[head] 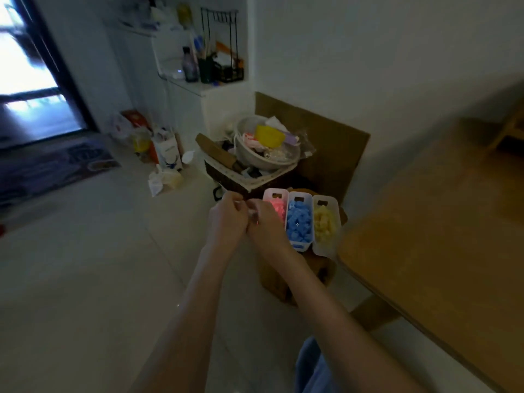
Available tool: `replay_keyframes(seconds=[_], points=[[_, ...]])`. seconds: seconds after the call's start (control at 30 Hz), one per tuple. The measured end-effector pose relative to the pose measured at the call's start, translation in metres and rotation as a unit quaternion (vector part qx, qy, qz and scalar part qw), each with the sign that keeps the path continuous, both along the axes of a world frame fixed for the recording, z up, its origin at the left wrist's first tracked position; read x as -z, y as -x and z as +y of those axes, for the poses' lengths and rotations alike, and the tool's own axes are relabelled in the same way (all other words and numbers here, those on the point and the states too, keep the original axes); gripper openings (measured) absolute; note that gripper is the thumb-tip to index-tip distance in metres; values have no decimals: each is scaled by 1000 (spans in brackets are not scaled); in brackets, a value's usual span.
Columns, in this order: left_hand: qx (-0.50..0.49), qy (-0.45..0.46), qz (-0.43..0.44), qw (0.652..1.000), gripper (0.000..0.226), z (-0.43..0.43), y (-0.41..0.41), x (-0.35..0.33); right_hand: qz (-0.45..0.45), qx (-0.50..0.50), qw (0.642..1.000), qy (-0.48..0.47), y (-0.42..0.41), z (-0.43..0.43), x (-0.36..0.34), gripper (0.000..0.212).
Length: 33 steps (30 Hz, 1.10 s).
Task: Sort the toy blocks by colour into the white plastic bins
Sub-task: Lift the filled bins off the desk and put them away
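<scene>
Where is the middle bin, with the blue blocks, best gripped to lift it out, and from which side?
Grip the blue bin by its two short end walls, coming from above. Its long sides are blocked by the pink bin and the yellow bin, which stand close beside it. The far end wall has a handle slot to hook into; the near end looks free.

bins (325, 245): white translucent plastic | table (442, 236): matt wood | floor (85, 265): smooth tile
</scene>
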<state>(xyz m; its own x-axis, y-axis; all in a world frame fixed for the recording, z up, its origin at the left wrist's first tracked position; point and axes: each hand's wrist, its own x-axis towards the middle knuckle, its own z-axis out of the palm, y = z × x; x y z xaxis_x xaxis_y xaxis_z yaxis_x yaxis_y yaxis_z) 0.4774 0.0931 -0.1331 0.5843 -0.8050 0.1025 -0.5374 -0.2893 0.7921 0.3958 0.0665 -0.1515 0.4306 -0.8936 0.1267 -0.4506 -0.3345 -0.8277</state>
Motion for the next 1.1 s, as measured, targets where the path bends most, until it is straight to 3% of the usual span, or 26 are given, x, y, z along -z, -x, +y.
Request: replay_keyframes(seconds=[0.23, 0.4, 0.53, 0.6, 0.7, 0.8, 0.97, 1.03, 1.1], points=[[-14, 73, -44, 996, 21, 44, 23, -57, -42, -55, 992, 107, 18, 44, -58, 37], [67, 160, -43, 984, 17, 38, 89, -86, -62, -18, 985, 157, 93, 58, -97, 39], [163, 82, -44, 982, 24, 19, 180, -107, 23, 63, 988, 139, 186, 49, -117, 41], [248, 60, -51, 965, 29, 10, 232, -111, 100, 127, 978, 134, 243, 42, -118, 44], [372, 40, -53, 926, 34, 5, 304, -115, 219, 271, 933, 96, 329, 44, -121, 49], [480, 35, -57, 875, 29, 7, 373, -121, 273, 429, 858, 71, 409, 62, -128, 52], [562, 28, -90, 822, 29, 21, 443, -118, 376, 574, 717, 119, 480, 94, -126, 53], [572, 32, -100, 813, 32, 28, 456, -112, 405, 594, 690, 82, 496, 99, -124, 57], [576, 44, -115, 808, 37, 31, 463, -107, 440, 571, 692, 36, 504, 100, -124, 48]])
